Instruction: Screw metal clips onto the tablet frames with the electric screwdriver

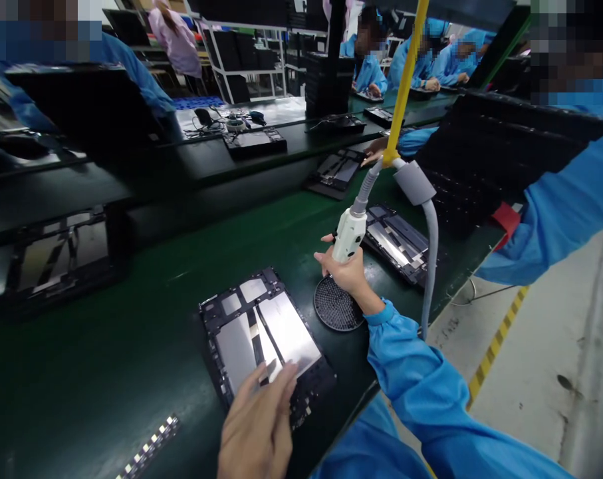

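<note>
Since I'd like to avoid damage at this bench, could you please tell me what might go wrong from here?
The left hand is over the opened device, so its fingers could mark the bare insides. The tool in the right hand might knock the round tray close by. Its grey cable hangs near the right sleeve and could snag.

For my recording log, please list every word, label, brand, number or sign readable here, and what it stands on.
No text is readable.
Open device by the left hand: any print is too small and blurred.
White tool in the right hand: no legible lettering.
Yellow-and-black floor stripe: a marking without visible words.
</note>
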The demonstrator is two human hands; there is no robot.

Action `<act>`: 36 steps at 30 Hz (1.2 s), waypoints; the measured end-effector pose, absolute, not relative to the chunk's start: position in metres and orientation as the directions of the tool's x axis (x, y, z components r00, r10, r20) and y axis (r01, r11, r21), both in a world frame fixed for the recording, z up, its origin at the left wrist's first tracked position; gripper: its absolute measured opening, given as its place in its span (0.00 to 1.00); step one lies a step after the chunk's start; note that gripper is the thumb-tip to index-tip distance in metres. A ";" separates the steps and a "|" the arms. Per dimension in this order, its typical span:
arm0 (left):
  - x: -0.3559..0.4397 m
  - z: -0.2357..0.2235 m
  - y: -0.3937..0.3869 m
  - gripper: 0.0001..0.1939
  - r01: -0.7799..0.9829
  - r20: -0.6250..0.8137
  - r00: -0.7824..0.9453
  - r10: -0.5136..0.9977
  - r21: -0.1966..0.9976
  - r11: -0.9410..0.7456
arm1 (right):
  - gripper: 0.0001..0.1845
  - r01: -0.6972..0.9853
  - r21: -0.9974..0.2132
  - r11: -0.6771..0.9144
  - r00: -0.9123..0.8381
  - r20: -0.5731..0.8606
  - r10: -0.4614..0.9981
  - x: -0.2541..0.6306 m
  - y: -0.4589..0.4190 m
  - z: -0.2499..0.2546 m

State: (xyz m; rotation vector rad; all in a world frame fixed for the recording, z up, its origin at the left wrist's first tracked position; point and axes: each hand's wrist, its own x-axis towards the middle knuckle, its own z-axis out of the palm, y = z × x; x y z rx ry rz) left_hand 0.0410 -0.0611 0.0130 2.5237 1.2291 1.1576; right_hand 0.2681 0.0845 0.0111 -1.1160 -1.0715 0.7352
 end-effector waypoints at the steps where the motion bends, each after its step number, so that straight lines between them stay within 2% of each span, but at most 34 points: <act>1: 0.035 0.016 -0.060 0.17 0.665 0.581 0.342 0.739 0.406 -0.627 | 0.18 0.049 -0.950 0.307 0.343 0.305 0.888 0.268 0.085 0.011; 5: 0.011 0.022 -0.057 0.10 0.741 0.558 0.208 0.803 0.446 -0.502 | 0.18 0.117 -0.941 0.317 0.323 0.338 0.884 0.268 0.082 0.013; 8: -0.007 0.019 -0.055 0.07 0.763 0.471 -0.015 0.882 0.576 -0.294 | 0.20 0.199 -0.910 0.363 0.339 0.412 0.846 0.266 0.074 0.020; 10: -0.019 0.016 -0.051 0.09 0.714 0.336 -0.221 0.916 0.695 -0.083 | 0.20 0.206 -0.884 0.420 0.385 0.468 0.795 0.263 0.068 0.028; 12: -0.028 0.013 -0.045 0.13 0.573 0.118 -0.372 0.921 0.810 0.128 | 0.20 0.167 -0.868 0.467 0.381 0.494 0.782 0.256 0.060 0.038; 13: -0.031 0.013 -0.041 0.14 0.481 -0.004 -0.382 0.924 0.853 0.202 | 0.19 0.138 -0.867 0.480 0.354 0.495 0.793 0.252 0.056 0.042; 15: -0.034 0.015 -0.031 0.15 0.320 -0.197 -0.264 0.944 0.906 0.278 | 0.20 0.081 -0.871 0.485 0.275 0.487 0.829 0.239 0.047 0.050; 17: -0.034 0.017 -0.019 0.14 0.235 -0.267 -0.126 0.955 0.928 0.290 | 0.21 0.034 -0.878 0.478 0.194 0.475 0.858 0.224 0.038 0.055; 19: -0.033 0.018 -0.008 0.13 0.246 -0.246 -0.064 0.967 0.936 0.254 | 0.22 -0.003 -0.881 0.474 0.116 0.470 0.875 0.207 0.031 0.059; 21: -0.032 0.015 0.002 0.11 0.336 -0.160 -0.052 0.986 0.927 0.168 | 0.23 -0.028 -0.884 0.466 0.040 0.465 0.884 0.191 0.027 0.063; 24: -0.032 0.009 0.013 0.07 0.505 0.009 -0.041 0.999 0.863 0.014 | 0.19 -0.034 -0.892 0.450 -0.055 0.451 0.891 0.170 0.022 0.071; 26: -0.031 0.005 0.017 0.06 0.550 0.061 -0.039 0.997 0.834 -0.030 | 0.16 -0.036 -0.897 0.441 -0.107 0.442 0.891 0.158 0.020 0.076; 36: -0.028 -0.007 0.020 0.06 0.507 0.160 -0.061 0.985 0.855 -0.108 | 0.16 -0.124 -0.939 0.322 -0.173 0.340 0.924 0.097 0.043 0.056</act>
